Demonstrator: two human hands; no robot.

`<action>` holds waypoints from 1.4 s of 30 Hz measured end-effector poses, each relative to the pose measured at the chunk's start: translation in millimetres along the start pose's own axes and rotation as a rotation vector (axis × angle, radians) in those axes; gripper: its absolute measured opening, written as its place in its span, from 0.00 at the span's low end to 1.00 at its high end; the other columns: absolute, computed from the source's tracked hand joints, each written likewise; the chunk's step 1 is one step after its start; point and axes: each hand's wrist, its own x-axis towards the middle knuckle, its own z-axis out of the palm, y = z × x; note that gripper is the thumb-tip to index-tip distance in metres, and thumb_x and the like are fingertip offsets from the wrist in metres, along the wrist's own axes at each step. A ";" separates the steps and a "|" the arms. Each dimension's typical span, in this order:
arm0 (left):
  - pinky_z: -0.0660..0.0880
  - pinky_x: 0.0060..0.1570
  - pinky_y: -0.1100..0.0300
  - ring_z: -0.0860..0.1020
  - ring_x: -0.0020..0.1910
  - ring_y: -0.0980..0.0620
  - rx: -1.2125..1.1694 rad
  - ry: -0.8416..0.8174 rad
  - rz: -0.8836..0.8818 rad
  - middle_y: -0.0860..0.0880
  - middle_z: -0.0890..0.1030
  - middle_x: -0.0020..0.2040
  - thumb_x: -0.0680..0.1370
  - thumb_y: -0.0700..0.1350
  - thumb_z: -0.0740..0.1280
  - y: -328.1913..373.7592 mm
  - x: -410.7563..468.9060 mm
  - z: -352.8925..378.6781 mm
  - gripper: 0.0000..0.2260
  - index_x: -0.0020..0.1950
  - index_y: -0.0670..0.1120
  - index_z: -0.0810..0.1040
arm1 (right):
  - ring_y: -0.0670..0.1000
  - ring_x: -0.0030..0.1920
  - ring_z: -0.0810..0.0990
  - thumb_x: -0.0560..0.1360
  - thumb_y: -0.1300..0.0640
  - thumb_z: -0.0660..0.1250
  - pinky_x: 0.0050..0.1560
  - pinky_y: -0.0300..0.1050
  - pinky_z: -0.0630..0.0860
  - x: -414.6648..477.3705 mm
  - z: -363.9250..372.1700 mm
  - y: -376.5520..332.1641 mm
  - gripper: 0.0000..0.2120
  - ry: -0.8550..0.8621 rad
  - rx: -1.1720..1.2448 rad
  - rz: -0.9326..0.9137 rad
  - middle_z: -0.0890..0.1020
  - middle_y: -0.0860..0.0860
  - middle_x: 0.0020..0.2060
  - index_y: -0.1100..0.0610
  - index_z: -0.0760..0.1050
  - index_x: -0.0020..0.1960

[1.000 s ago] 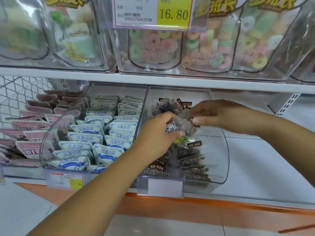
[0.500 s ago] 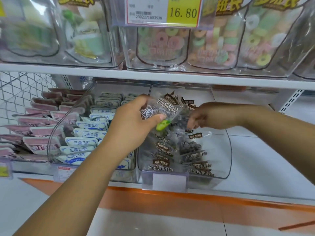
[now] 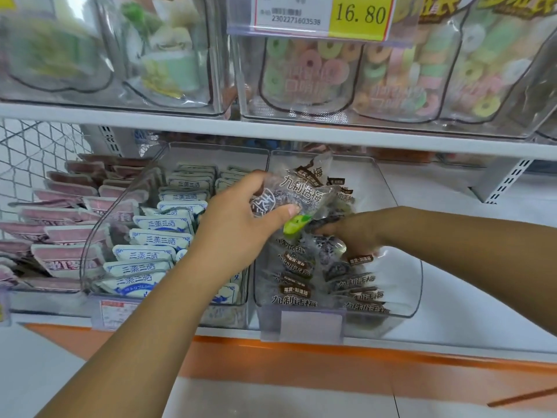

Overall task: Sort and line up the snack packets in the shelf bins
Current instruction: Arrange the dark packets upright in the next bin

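My left hand [image 3: 241, 224] grips a small bunch of clear plum packets [image 3: 301, 191] with brown labels, held above the right clear bin [image 3: 404, 285]. A green bit [image 3: 297, 223] pokes out under the thumb. My right hand [image 3: 349, 233] reaches down into that bin among the loose plum packets [image 3: 304, 267], fingers curled into the pile; its fingertips are hidden, so I cannot see whether they pinch one. More plum packets [image 3: 361, 297] lie in rows at the bin's front.
The left clear bin [image 3: 99, 236] holds rows of white-and-blue packets [image 3: 150, 254]. Pink packets [image 3: 60, 236] lie further left by a wire mesh. Above, a shelf edge [image 3: 271, 131] carries bins of ring candy [image 3: 316, 70] and a 16.80 price tag [image 3: 322, 13].
My left hand lifted the bunch of plum packets up out of the bin. My right hand dropped lower, into the pile.
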 end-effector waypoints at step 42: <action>0.65 0.39 0.78 0.73 0.47 0.68 0.021 -0.016 0.006 0.62 0.77 0.47 0.74 0.54 0.71 0.6 -3.8 2.8 0.10 0.53 0.59 0.74 | 0.54 0.63 0.73 0.73 0.58 0.72 0.56 0.40 0.70 -22.3 -3.0 -16.9 0.33 0.165 0.258 0.005 0.73 0.54 0.67 0.56 0.61 0.75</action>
